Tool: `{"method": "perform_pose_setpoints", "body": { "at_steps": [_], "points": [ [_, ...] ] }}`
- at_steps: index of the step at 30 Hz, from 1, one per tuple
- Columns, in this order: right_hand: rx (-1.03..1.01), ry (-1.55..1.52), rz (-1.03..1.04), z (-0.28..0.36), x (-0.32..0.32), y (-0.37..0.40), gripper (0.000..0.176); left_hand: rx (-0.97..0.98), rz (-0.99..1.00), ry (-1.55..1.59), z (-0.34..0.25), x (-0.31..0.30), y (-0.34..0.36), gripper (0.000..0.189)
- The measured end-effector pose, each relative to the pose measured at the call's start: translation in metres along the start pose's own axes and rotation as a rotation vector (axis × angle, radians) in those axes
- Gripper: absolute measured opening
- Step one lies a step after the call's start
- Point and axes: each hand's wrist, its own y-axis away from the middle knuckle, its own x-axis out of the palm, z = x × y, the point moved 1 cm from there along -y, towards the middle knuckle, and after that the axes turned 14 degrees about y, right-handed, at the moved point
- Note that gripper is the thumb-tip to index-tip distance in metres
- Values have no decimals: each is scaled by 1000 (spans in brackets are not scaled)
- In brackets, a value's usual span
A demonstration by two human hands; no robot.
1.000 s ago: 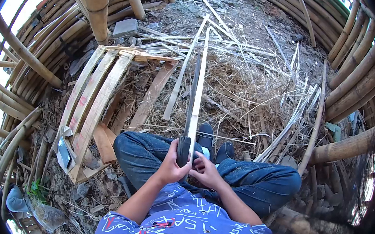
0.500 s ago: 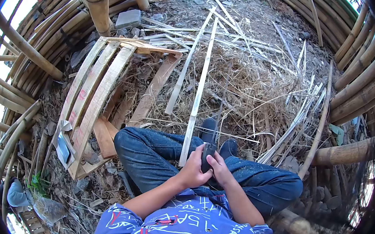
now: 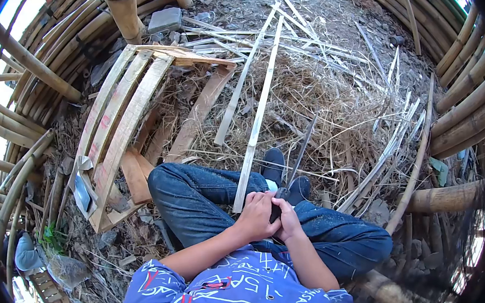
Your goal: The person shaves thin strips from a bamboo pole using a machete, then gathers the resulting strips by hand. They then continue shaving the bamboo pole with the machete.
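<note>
Both my hands meet over my crossed legs, closed round the dark handle of a long knife (image 3: 302, 148). My left hand (image 3: 257, 216) wraps over the handle from the left. My right hand (image 3: 287, 219) presses against it from the right, so most of the handle is covered. The narrow dark blade points away from me and to the right, past my shoes, over the shavings. Beside my left hand a long pale bamboo strip (image 3: 260, 112) slants across my leg, and neither hand touches it. A second, shorter strip (image 3: 242, 87) lies to its left.
A slatted wooden pallet (image 3: 125, 113) leans at the left, with a loose board (image 3: 203, 111) beside it. Curly shavings (image 3: 307, 98) cover the ground ahead. Split bamboo strips (image 3: 388, 152) are heaped at the right near a bamboo pole (image 3: 462, 193). Bamboo walls curve around both sides.
The knife blade has swung to the right and shows more of its length. My left fingers have closed further over the handle, hiding more of it. The bamboo strips have stayed in place.
</note>
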Motion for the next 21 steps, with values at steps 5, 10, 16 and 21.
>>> {"method": "perform_pose_setpoints", "body": {
  "at_steps": [5, 10, 16, 21],
  "points": [
    [88, -137, -7, -24, -19, -17, 24, 64, 17, -77, -4, -7, -5, 55],
    [-16, -218, 46, 14, -30, 6, 27, -120, -284, 24, 38, -24, -10, 52],
    [-281, 179, -83, 23, -42, 12, 28, -566, 53, -651, 111, -24, -22, 61],
    [-294, 180, -95, 28, -41, 27, 29, -605, 4, -440, 125, -11, -30, 51]
  ]
}}
